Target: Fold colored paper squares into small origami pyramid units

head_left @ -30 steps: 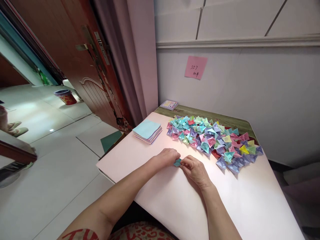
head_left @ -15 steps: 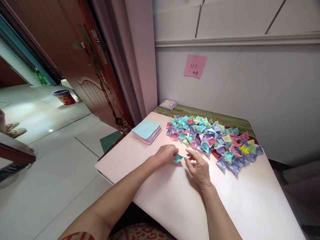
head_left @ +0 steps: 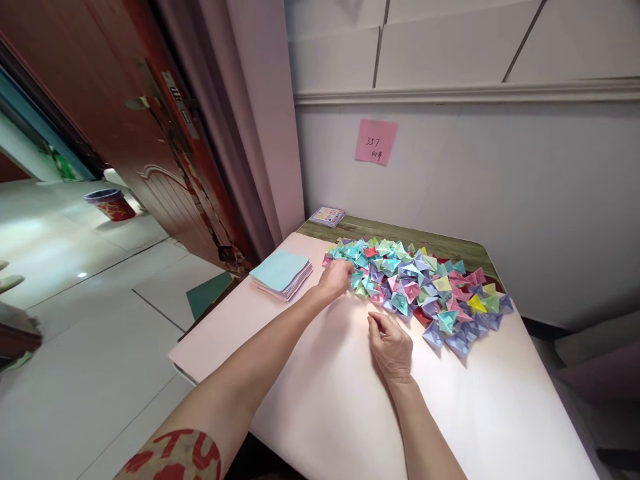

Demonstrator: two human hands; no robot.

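My left hand (head_left: pixel 337 279) reaches to the near left edge of a heap of folded paper boats (head_left: pixel 410 272). Its fingers are closed at a small teal paper boat (head_left: pixel 356 277), which partly blends with the others. The heap is a mix of teal, purple, pink, green, yellow and red. My right hand (head_left: pixel 393 343) rests low over the table in front of the heap, fingers curled together with nothing seen in them. Left of my left hand lies a stack of square paper (head_left: pixel 281 272), light blue on top.
The pale pink table top (head_left: pixel 320 400) has a wood-patterned strip (head_left: pixel 395 228) along the back. A small printed stack (head_left: pixel 327 216) sits at the back corner. A pink note (head_left: pixel 376 141) is on the wall. Left are a brown door (head_left: pixel 150 133) and a red bin (head_left: pixel 111 205).
My left hand has moved forward with the teal paper boat to the edge of the heap. My right hand's fingers, apart before, have curled in. The view has shifted slightly.
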